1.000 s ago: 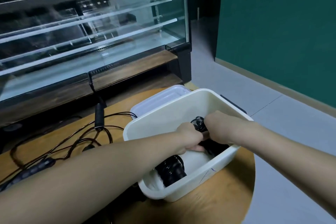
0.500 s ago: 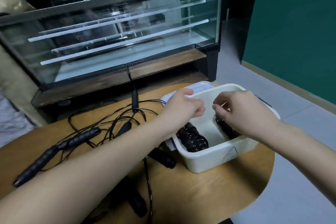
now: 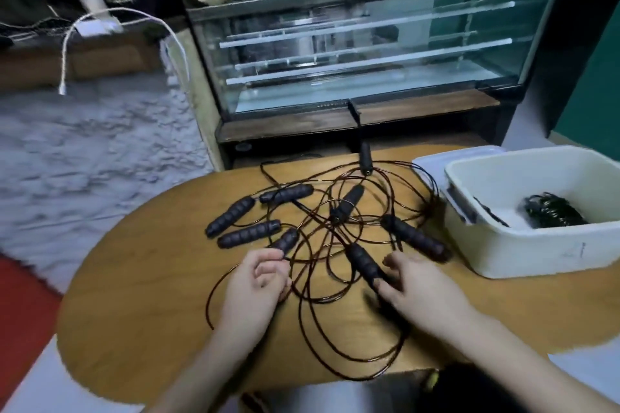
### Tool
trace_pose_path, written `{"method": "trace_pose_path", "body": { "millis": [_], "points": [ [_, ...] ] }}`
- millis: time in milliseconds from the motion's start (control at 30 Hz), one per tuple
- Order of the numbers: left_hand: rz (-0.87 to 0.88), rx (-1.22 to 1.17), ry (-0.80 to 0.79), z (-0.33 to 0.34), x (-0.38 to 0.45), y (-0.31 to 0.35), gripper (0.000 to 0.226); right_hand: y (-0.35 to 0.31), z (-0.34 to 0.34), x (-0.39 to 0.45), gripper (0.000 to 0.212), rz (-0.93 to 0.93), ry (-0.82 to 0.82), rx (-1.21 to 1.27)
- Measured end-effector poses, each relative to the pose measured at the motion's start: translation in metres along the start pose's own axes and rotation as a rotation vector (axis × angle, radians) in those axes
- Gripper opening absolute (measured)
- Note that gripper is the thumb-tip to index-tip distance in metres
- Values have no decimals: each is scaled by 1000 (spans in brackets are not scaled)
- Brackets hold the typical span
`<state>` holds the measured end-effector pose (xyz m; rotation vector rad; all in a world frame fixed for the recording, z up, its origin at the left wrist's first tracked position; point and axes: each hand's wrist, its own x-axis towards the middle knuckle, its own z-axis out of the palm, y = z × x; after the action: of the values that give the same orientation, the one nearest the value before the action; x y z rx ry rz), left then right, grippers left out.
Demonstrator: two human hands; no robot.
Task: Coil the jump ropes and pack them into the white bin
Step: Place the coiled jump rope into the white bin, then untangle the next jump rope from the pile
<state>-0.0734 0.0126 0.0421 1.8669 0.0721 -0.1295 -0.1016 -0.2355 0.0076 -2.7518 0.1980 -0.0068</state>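
Head view, sole camera. Worn on the person's head; faces forward and steeply down over the wooden surface [image 3: 141, 295], close enough that both forearms enter from the lower edge. Wide-angle: straight edges bow toward the frame borders. Surface fills the centre and lower half; glass display case [image 3: 362, 54] stands across the top, white bin [image 3: 523, 255] is cut by the right edge, grey rug [image 3: 84, 157] lies at left.

Dim, cool indoor light; pale glare streaks on the glass display case [image 3: 362, 54]; soft shadows under the hands on the bench [image 3: 141, 278]; motion blur smears the right hand [image 3: 426, 288]; wide-angle bending and ragged warped patches at the edges.
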Motion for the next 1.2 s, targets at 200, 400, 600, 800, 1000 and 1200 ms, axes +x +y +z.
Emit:
{"method": "trace_pose_path", "body": {
  "millis": [200,400,600,800,1000,1200],
  "points": [
    [0,20,32,-22,-1,-63,17,-13,44,25,50,112,-31,-196],
    [82,131,126,-25,10,-77,27,-9,36,25,38,129,-20,-61],
    [191,587,178,-16,75,-69,41,-8,39,22,46,124,-42,-80],
    [57,903,45,9,119,-71,55,-10,34,20,60,75,16,-69],
    [218,432,50,-3,79,-17,39,-34,12,22,76,-24,166,237],
    [590,65,-87,-38,-11,51,26,-75,-18,51,104,45,192,586]
  ]
}}
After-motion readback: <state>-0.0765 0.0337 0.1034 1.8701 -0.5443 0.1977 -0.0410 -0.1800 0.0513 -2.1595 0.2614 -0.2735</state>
